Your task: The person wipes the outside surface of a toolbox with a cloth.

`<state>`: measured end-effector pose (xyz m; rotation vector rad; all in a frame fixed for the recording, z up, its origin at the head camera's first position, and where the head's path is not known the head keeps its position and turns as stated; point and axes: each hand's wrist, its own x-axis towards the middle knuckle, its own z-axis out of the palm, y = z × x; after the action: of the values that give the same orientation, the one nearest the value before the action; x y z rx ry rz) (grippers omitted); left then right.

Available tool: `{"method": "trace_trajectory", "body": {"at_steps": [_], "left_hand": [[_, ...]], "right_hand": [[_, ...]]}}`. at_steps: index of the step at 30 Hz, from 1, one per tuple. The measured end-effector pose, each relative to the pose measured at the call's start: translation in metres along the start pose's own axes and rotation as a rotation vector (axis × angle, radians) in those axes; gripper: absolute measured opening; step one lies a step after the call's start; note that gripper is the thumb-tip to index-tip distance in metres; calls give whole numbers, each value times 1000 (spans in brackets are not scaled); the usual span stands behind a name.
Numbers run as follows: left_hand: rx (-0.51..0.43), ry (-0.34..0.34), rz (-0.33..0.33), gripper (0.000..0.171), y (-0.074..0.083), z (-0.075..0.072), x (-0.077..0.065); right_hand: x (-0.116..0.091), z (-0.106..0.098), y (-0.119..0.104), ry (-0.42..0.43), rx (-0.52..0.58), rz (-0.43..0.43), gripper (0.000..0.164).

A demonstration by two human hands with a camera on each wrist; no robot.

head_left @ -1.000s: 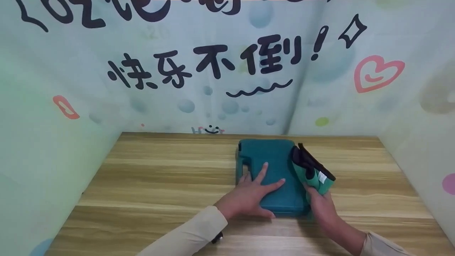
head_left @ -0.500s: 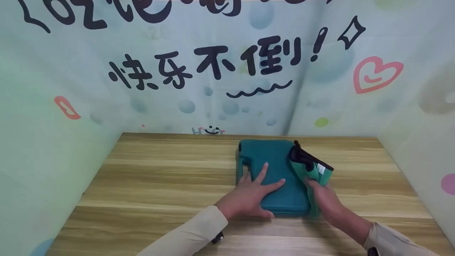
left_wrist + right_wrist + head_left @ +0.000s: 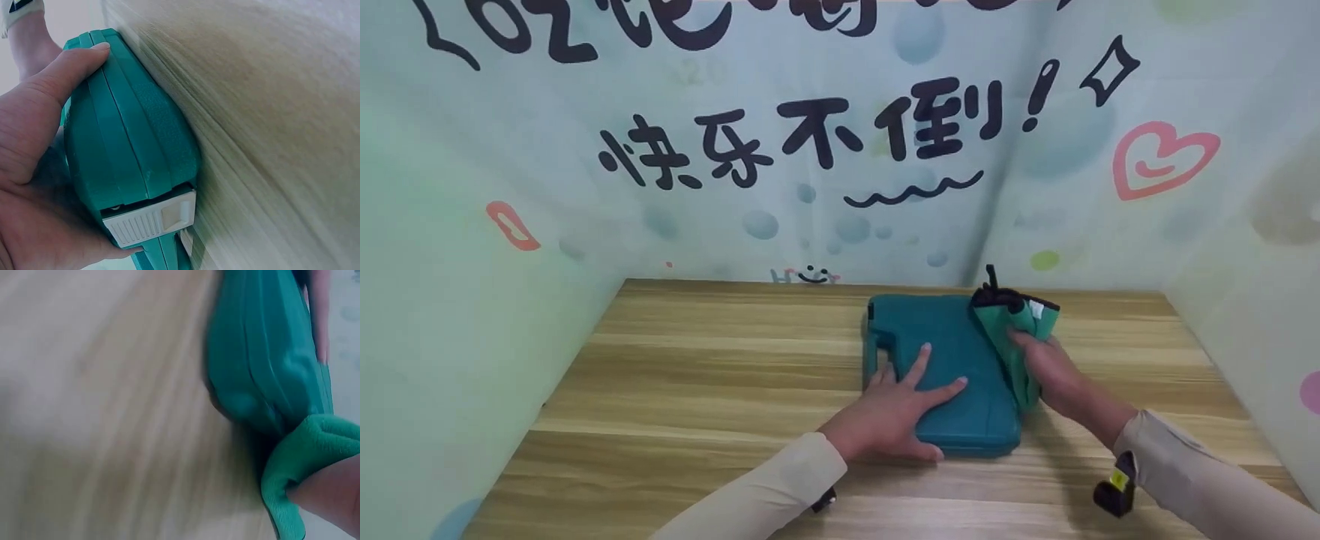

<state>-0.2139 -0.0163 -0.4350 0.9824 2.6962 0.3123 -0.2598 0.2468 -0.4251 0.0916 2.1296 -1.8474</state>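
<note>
A teal plastic carrying case (image 3: 930,322) lies flat on the wooden table, its handle gap on the left side. My left hand (image 3: 889,416) rests on the case with its fingers spread. In the left wrist view the thumb (image 3: 79,62) touches the case's side edge, above a pale ribbed latch (image 3: 151,218). My right hand (image 3: 1061,379) grips a bunched green cloth (image 3: 997,326) with black trim and a small white tag, against the case's right side. The right wrist view shows the cloth (image 3: 298,453) folded over near the case's corner (image 3: 242,399).
The wood-grain table (image 3: 697,375) extends around the case. A printed backdrop (image 3: 720,217) with dark lettering stands along the back edge, with pale walls on both sides. A black device with a yellow mark (image 3: 1117,484) hangs below the right wrist.
My right hand has moved away from me along the case's right side, taking the cloth toward the far corner. The left hand and the case keep their place.
</note>
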Motion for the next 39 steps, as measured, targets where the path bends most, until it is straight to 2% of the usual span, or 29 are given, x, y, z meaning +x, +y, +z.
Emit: {"method": "trace_trajectory", "body": {"at_steps": [6,10,13,16,20,23,27,33,39], "left_hand": [[2,-6,-4,97,1,1,3],[9,-11,-1,97,2,1,3],[13,-10,0,97,1,2,3],[14,-5,6,97,1,2,2],[13,-3,17,96,0,1,2],[2,-6,16,96,0,1,1],[-14,-5,7,97,-2,0,-1],[-18,-4,21,97,-2,1,-2],[-21,-10,5,96,-2,2,-1]], "right_hand": [[26,-17,-11,-27,-94,-20,70],[39,-24,-19,-11,-176,-37,76],[47,-24,-25,21,-255,-83,65],[54,-21,-30,33,-373,-151,40],[62,-18,-36,-28,-500,-211,22],[67,-17,-40,-69,-544,-196,20],[70,-16,-43,-82,-616,-165,23],[71,-16,-45,-124,-710,-163,19],[75,-14,-50,-132,-780,-68,27]]}}
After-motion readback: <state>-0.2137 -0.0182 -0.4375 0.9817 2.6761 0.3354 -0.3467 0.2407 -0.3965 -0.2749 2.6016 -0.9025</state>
